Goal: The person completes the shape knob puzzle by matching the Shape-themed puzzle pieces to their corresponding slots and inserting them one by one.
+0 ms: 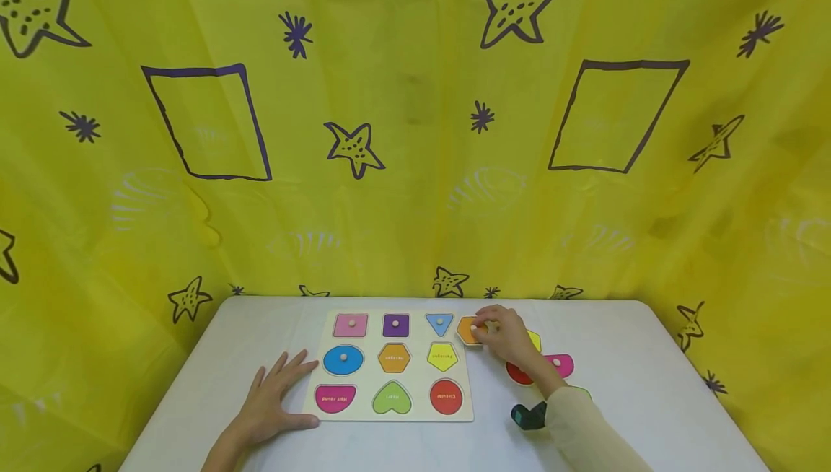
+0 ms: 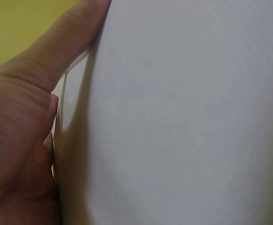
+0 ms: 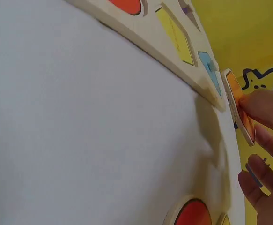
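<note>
My right hand pinches an orange hexagon puzzle piece by its small knob. In the right wrist view the hexagon is tilted and raised off the table beside the board's far right corner. The wooden shape puzzle board lies flat, its printed words upside down to me. Knobbed pieces sit in the pink square, purple square, blue triangle and blue oval places. The orange hexagon slot shows a printed word and no knob. My left hand rests with spread fingers at the board's left edge.
Right of the board lie a red piece, a magenta piece and a yellow piece, partly behind my right arm. A green piece peeks out there too. Yellow patterned cloth hangs behind the white table.
</note>
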